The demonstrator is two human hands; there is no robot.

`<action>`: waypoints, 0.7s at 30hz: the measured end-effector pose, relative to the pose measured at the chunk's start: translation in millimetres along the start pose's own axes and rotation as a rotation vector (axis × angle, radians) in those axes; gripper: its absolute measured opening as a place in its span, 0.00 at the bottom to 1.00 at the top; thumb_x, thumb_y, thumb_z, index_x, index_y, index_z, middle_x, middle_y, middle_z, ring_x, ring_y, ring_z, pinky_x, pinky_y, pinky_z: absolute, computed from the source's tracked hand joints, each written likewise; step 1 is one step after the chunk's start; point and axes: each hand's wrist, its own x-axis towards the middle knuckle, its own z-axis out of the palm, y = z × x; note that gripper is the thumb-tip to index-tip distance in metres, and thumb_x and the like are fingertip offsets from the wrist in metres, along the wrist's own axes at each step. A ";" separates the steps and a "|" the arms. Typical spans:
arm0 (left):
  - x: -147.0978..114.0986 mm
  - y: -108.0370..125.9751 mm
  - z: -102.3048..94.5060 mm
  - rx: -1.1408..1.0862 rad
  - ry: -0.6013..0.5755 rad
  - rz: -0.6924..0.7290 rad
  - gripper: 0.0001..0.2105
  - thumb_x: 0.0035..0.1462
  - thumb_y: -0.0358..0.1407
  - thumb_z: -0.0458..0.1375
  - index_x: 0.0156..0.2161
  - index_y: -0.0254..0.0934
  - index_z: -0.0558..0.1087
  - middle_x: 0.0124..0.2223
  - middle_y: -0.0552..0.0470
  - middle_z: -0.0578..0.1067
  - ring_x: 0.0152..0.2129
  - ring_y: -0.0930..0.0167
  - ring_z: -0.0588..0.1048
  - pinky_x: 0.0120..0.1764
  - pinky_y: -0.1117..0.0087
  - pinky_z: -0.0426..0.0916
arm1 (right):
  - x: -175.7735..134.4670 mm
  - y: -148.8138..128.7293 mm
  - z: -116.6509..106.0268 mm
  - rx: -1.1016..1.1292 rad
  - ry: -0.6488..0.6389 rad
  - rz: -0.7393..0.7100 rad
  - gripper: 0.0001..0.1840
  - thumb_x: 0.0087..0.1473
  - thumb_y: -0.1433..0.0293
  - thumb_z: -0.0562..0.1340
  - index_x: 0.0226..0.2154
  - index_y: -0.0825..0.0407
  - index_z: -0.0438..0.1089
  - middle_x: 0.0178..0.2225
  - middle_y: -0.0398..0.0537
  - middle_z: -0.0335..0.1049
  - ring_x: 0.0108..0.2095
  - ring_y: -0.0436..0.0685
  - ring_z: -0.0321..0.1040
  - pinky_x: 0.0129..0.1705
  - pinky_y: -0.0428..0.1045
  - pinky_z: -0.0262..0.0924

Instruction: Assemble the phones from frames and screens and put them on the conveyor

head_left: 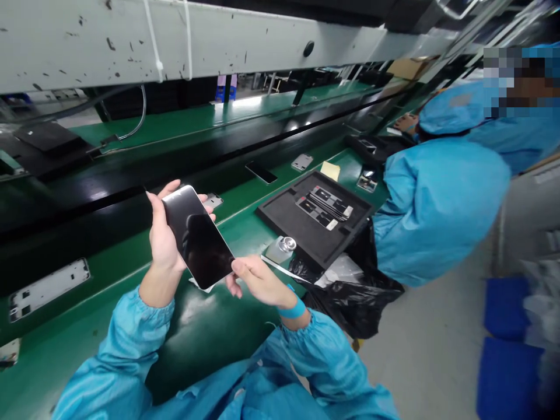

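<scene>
A black phone screen panel (199, 236) with a thin light edge is tilted up above the green bench, a dark reflection on its glass. My left hand (165, 233) grips its left side, thumb on the near edge and fingers behind, mostly hidden. At its lower right corner, my right hand (258, 277) pinches the edge between thumb and fingers. A blue band circles my right wrist. Whether a back housing is joined to the panel, I cannot tell. Just behind it lies a grey phone frame (214, 201), and a small white piece (201, 285) shows beneath.
A black foam tray (284, 204) bears stacked flat phone parts (326, 205). Beside it stand a clear dispenser bottle (281, 248) and a black plastic bag (350, 300). White phone frame (52, 289) lies left; dark phone panel (261, 172) lies behind. A co-worker in blue (437, 204) sits right.
</scene>
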 end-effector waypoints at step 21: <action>1.1 -7.6 11.1 0.017 0.153 0.128 0.25 0.65 0.63 0.61 0.50 0.43 0.73 0.34 0.49 0.84 0.26 0.64 0.82 0.30 0.65 0.80 | 35.0 30.9 9.5 0.095 0.095 0.032 0.48 0.52 0.23 0.57 0.16 0.52 0.68 0.14 0.44 0.65 0.16 0.47 0.60 0.21 0.44 0.58</action>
